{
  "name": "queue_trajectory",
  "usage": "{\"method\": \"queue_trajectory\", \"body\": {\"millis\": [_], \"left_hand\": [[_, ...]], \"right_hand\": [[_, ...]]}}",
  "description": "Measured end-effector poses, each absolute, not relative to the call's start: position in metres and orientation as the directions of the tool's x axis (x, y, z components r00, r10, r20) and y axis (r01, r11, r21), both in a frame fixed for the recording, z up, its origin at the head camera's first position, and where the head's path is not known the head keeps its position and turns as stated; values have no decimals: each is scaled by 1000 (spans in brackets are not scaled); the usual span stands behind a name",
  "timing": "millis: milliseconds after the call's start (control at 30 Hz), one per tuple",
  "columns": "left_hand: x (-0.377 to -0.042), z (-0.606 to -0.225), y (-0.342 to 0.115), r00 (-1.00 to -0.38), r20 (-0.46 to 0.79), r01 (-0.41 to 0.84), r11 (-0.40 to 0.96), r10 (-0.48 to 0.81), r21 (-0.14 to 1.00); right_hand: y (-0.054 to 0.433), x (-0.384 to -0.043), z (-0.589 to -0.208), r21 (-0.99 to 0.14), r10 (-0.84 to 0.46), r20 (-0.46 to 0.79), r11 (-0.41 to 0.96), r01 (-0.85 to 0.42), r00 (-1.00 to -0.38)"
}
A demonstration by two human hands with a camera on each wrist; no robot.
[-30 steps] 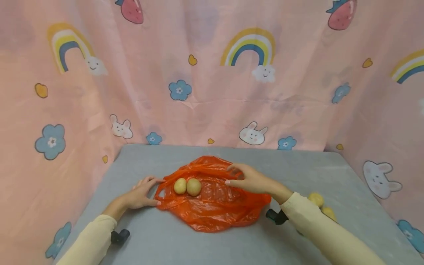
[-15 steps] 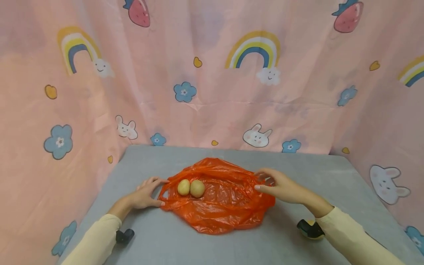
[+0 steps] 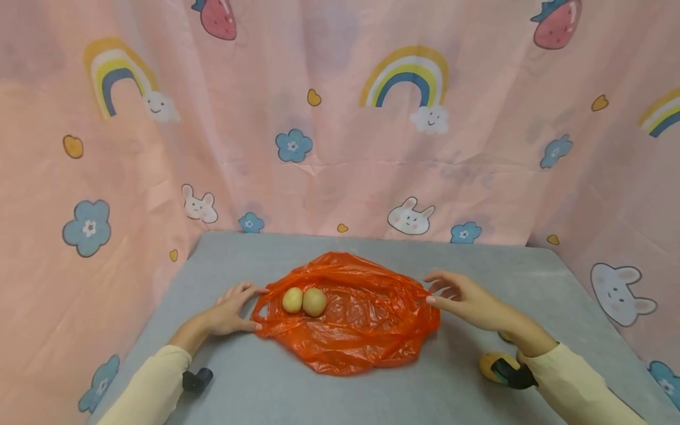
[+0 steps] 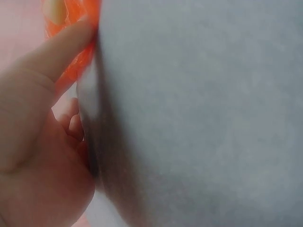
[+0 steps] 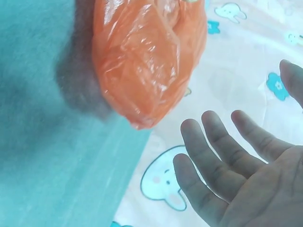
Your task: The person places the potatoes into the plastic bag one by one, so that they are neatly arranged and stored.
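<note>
An orange plastic bag [image 3: 350, 348] lies spread on the grey table with its mouth facing up. Two round, yellow-brown potatoes [image 3: 314, 302] sit side by side in its left part. At the bag's left handle is my left hand [image 3: 228, 311], thumb and forefinger apart and touching the edge; in the left wrist view the thumb [image 4: 71, 42] lies against the orange plastic. Just off the bag's right end, my right hand [image 3: 473, 301] hovers with relaxed, spread fingers, holding nothing. The right wrist view shows a gap between its fingertips [image 5: 191, 127] and the bag [image 5: 147, 61].
Another yellow potato [image 3: 491, 365] rests on the table [image 3: 372, 401] under the right wrist, partly covered by a black wrist-camera piece [image 3: 517, 375]. A similar black piece [image 3: 198, 380] hangs at the left wrist. A pink printed curtain [image 3: 340, 136] encloses the back and sides.
My right hand has moved right from over the bag's middle to beyond its right end. The left hand stays at the left handle, and the two potatoes keep their place in the bag.
</note>
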State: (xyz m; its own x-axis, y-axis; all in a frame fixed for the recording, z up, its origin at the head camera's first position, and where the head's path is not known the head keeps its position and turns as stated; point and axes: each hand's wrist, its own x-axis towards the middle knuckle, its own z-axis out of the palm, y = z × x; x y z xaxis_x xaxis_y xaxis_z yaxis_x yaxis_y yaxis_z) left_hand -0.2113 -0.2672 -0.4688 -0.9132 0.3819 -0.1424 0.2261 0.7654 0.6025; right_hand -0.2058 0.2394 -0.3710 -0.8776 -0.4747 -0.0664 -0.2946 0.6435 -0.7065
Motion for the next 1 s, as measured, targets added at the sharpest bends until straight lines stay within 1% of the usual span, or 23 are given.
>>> {"method": "queue_trajectory", "body": {"millis": [133,467,600,833,1000], "left_hand": [[-209,-469,-267,-913,-143,227,766,383,602],[-210,-468,-267,-913,-141,229,766,383,601],[-210,-467,-267,-913,-137,232,765,384,601],[-211,-470,-267,-909,-153,223,762,388,608],[-210,-469,-268,-912,-144,224,759,385,612]], "right_hand": [[246,-202,-374,-713,-462,-79,646,-274,-883],[268,-197,-386,-732,-476,-38,611,-300,-879],[279,-195,-389,-713,-469,-1,620,-328,-883],[299,-193,-390,-682,-420,-14,667,-298,-908],[310,-196,-389,-655,-399,0,693,-301,-917]]}}
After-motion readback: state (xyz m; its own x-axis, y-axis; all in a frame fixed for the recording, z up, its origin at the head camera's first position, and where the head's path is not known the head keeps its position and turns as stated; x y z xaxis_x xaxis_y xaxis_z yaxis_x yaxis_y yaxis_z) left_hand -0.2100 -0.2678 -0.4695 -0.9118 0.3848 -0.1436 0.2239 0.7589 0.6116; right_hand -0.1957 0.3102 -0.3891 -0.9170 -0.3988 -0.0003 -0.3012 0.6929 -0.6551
